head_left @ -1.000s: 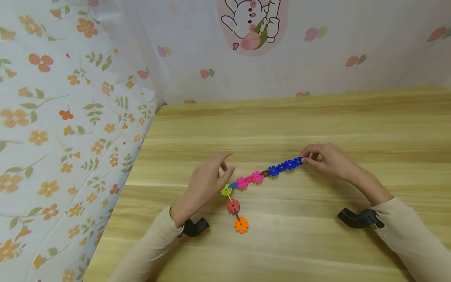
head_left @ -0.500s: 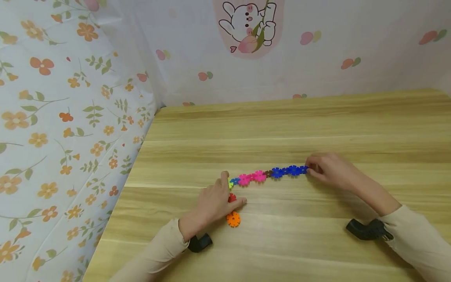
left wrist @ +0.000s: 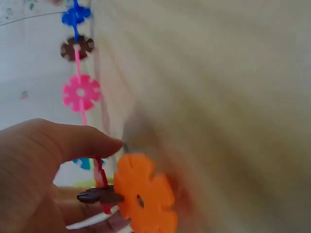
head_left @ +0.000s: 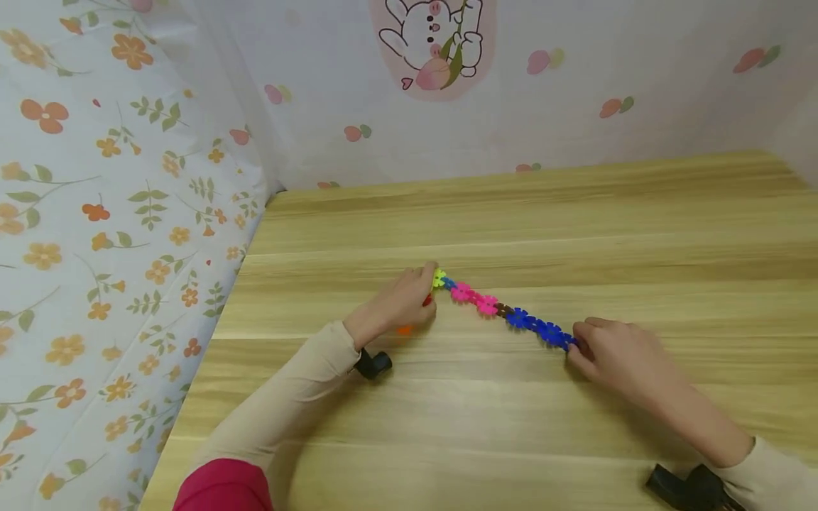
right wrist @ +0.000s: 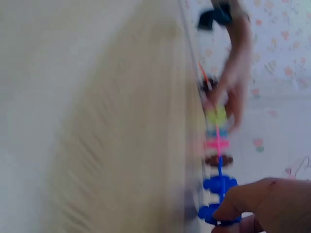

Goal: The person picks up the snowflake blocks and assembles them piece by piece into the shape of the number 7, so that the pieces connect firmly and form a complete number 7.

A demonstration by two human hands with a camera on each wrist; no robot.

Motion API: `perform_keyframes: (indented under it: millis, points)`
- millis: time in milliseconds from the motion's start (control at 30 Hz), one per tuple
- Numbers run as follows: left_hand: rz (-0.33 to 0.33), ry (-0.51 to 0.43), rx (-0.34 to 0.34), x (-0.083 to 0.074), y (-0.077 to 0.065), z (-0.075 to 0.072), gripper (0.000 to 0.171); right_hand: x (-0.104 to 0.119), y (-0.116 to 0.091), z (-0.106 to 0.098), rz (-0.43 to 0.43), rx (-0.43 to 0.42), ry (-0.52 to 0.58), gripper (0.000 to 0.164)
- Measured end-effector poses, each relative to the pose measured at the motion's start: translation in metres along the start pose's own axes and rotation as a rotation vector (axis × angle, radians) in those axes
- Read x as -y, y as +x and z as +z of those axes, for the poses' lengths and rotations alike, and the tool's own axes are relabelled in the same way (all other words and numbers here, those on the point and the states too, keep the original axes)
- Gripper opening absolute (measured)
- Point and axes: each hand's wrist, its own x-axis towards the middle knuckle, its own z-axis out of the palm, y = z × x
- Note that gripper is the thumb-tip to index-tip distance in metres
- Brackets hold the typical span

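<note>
A chain of plastic flower-shaped snowflake discs (head_left: 461,292) runs between the two hands, sloping down to the right in the head view. My left hand (head_left: 399,301) grips its left end, by the yellow-green disc (head_left: 439,278). Seen from the left wrist, thumb and fingers close about a red disc (left wrist: 100,172), with a dark brown disc (left wrist: 90,195) and an orange disc (left wrist: 145,191) beside it. At the other end, my right hand (head_left: 629,355) pinches the last blue disc; other blue discs (head_left: 517,319) and a brown disc (head_left: 503,311) come before it.
Both hands are over a wood-grain table (head_left: 486,440). A white cloth (head_left: 307,92) printed with fruit and a rabbit hangs behind it, and flowered cloth (head_left: 128,284) covers the left side. Black devices (head_left: 373,364) sit at the wrists.
My left hand has come down onto the chain's left end, gripped it and carried it toward the back. My right hand has drawn its end rightward and nearer, turning the chain's slope.
</note>
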Motion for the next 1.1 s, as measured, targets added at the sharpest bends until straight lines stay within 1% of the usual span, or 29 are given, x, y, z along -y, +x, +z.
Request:
perform_keyframes:
  millis: [67, 133, 200, 300, 333, 433, 500, 567, 700, 800, 967, 1100]
  points:
    - [0.022, 0.022, 0.007, 0.001, 0.018, -0.004, 0.060, 0.005, -0.005, 0.000, 0.012, -0.009, -0.016, 0.032]
    - [0.023, 0.037, 0.010, 0.002, 0.035, -0.007, 0.057, 0.011, -0.008, 0.000, 0.027, -0.008, -0.024, 0.032]
    - [0.045, 0.068, -0.013, 0.004, 0.052, -0.010, 0.051, 0.018, -0.009, 0.001, 0.036, -0.013, -0.029, 0.031]
    - [0.092, 0.135, -0.066, 0.003, 0.075, -0.014, 0.041, 0.029, -0.009, 0.004, 0.045, -0.037, -0.031, 0.031]
    - [0.107, 0.155, -0.083, 0.002, 0.083, -0.014, 0.038, 0.032, -0.009, 0.005, 0.042, -0.055, -0.034, 0.031]
    - [0.124, 0.196, -0.110, -0.004, 0.103, -0.013, 0.034, 0.041, -0.008, 0.009, 0.027, -0.092, -0.022, 0.032]
    - [0.130, 0.194, -0.112, -0.009, 0.115, -0.010, 0.031, 0.046, -0.008, 0.011, 0.030, -0.102, -0.011, 0.032]
    - [0.147, 0.189, -0.102, -0.015, 0.125, -0.007, 0.031, 0.051, -0.009, 0.011, 0.052, -0.090, 0.012, 0.033]
    - [0.181, 0.176, -0.089, -0.022, 0.140, -0.006, 0.029, 0.058, -0.008, 0.011, 0.146, -0.048, 0.063, 0.033]
    - [0.176, 0.159, -0.101, -0.022, 0.145, -0.007, 0.028, 0.061, -0.007, 0.011, 0.188, -0.044, 0.093, 0.034]
    - [0.149, 0.133, -0.113, -0.018, 0.147, -0.007, 0.027, 0.063, -0.005, 0.015, 0.200, -0.072, 0.101, 0.038]
    - [0.141, 0.141, -0.140, -0.016, 0.147, -0.005, 0.021, 0.062, -0.001, 0.017, 0.197, -0.093, 0.097, 0.040]
